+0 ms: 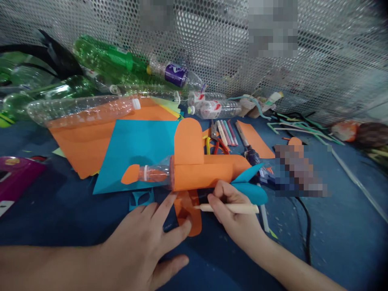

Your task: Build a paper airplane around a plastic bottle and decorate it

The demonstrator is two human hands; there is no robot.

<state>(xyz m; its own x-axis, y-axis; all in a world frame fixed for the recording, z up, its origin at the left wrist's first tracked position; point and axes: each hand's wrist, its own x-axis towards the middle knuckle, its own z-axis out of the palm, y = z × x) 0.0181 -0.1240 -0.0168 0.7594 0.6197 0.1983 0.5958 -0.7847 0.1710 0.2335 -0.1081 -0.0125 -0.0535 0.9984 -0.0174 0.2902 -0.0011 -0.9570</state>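
A toy plane (203,176) made from a plastic bottle wrapped in orange paper lies on its side across the middle. Its bottle neck (154,173) points left, and blue paper tail fins (250,193) stick out at the right. One orange wing (189,141) points away from me; the nearer wing (191,226) comes towards me. My left hand (148,230) has its fingers spread, the index fingertip by the body and another fingertip on the nearer wing's edge. Pinched in my right hand (233,208) is a cream-coloured marker (247,208), its tip at the nearer wing.
Behind the plane lie blue paper (130,149), orange sheets (79,145), several markers (227,132) and scissors (216,137). Plastic bottles (81,109) line the perforated metal wall (218,44). At the right are a glue gun (260,165) and its black cable (307,230).
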